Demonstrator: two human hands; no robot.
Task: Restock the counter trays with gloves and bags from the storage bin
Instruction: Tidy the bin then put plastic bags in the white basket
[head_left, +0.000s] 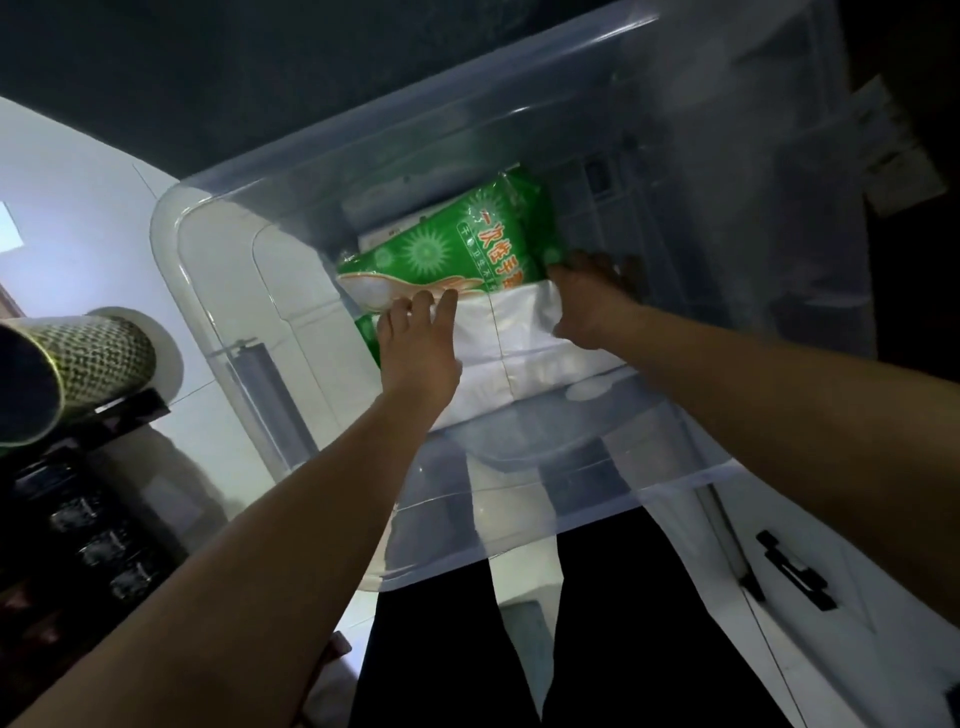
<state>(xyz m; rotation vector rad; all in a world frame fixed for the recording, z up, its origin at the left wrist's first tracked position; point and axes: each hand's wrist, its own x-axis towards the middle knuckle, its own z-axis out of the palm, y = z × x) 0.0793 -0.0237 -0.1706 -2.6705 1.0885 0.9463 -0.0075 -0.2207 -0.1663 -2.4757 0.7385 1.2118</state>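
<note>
Clear plastic storage bin fills most of the view, translucent walls, open top facing the camera, white floor visible through them. Inside, at centre, green glove pack: glossy green plastic wrap with pale starburst prints and white and orange lettering, lying tilted, its long side running from 8 to 2 o'clock. Just below it, touching its lower edge, white bag pack: flat, folded, shiny white plastic with a crease down the middle. More pale packaging sits behind the green pack at 11 o'clock, too blurred to tell.

Both bare forearms reach into the bin from 6 o'clock. Left hand back up, fingers fairly straight and spread, tips resting on the lower edge of the green glove pack where it meets the white bag pack. Right hand at 3 o'clock of the green pack, fingers curled round the upper right corner of the white bag pack, holding it.

Patterned green cylinder at 9 o'clock outside the bin.
</note>
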